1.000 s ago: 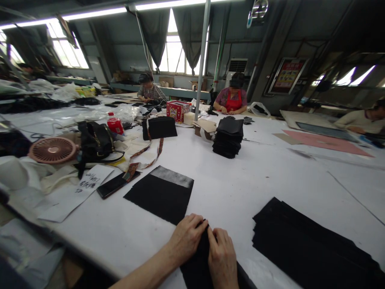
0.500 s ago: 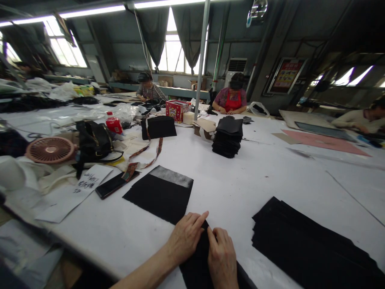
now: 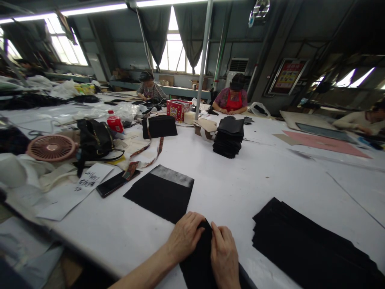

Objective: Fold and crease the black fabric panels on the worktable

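Close to the table's near edge, a black sheet (image 3: pixel 197 263) of leather-like or fabric-like material lies under my hands. My left hand (image 3: pixel 186 235) has its fingers curled over the sheet's far end, gripping it there. My right hand (image 3: pixel 224 253) pinches the right edge of the same sheet, thumb and forefinger near its upper corner. The two hands are close together but apart. Just beyond my left hand lies a flat black piece (image 3: pixel 162 196) with a greyish, shiny band (image 3: pixel 173 175) along its far side. My palms hide part of the held sheet.
A stack of black sheets (image 3: pixel 303 245) spreads at the right. Farther off stand a black pile (image 3: pixel 228 136) and a black folded bundle (image 3: pixel 160 127). A phone (image 3: pixel 112 184), paper (image 3: pixel 78 190), fan (image 3: pixel 51 147) and bag (image 3: pixel 94 138) lie left. Co-workers sit across the table.
My left fingers, stretched out before, have curled in on the sheet's far end. My right hand has shifted slightly right and up along the edge.
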`<state>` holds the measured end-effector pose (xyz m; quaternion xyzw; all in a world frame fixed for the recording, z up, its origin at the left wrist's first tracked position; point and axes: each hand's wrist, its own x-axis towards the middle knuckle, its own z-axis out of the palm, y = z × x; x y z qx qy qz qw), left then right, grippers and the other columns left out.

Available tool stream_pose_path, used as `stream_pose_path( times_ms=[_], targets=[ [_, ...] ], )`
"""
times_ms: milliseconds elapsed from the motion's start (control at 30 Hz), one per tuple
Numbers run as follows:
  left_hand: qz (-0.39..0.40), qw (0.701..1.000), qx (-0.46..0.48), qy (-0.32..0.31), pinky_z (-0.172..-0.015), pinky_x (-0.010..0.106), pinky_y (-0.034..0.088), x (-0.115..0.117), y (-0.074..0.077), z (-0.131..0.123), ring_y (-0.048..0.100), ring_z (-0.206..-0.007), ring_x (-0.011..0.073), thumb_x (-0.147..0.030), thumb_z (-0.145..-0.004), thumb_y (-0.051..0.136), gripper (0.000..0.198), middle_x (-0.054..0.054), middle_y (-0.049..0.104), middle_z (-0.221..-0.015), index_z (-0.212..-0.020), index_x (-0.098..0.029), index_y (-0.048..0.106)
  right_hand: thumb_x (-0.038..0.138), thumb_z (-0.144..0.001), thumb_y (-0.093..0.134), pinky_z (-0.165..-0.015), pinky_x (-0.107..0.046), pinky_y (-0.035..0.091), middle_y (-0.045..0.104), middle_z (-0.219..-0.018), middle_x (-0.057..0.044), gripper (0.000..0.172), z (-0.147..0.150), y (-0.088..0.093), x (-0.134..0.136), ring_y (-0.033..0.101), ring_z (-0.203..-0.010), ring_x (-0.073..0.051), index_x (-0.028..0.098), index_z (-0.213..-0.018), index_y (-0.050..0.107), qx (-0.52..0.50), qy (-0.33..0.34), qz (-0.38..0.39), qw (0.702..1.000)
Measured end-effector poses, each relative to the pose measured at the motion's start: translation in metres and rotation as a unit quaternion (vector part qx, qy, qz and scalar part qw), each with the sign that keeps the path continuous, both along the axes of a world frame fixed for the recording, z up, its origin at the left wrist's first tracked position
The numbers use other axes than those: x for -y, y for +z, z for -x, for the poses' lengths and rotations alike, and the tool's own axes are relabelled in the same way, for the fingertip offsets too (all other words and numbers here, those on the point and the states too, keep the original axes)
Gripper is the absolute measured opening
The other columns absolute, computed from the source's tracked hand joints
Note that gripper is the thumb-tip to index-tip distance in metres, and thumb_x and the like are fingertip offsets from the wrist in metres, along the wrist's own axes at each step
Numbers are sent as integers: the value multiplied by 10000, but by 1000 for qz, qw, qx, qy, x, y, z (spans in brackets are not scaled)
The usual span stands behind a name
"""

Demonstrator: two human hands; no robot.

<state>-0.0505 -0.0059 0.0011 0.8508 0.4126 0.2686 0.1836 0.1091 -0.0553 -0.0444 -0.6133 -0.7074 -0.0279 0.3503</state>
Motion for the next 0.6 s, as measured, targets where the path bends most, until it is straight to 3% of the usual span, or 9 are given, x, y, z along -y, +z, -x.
stream_pose_path(
  times_ms=[100, 200, 600],
  targets=[
    [-13, 1000, -21, -10, -860, 362, 476, 0, 4, -1, 537, -940, 202, -133, -923, 477, 105, 42, 576, -988, -935, -203, 555, 220, -995, 348, -724, -343, 469, 539, -872, -59, 300, -1, 2, 0, 531, -792, -196, 182, -1224, 539, -39, -6, 13, 999],
    [-20, 1000, -23, -5, -871, 361, 476, 0, 3, -1, 537, -956, 201, -129, -920, 488, 125, 44, 572, -1021, -971, -206, 571, 205, -994, 345, -722, -336, 467, 529, -876, -56, 312, -2, 3, 0, 531, -795, -191, 195, -1234, 544, -48, -3, 24, 999],
    [-79, 995, -61, -7, -839, 393, 442, 2, 1, -2, 525, -933, 220, -141, -944, 450, 169, 44, 604, -966, -1025, -198, 587, 84, -920, 392, -690, -344, 411, 519, -879, -60, 423, 4, 7, 3, 499, -788, -208, 213, -1304, 512, 84, 2, 8, 996]
  ],
)
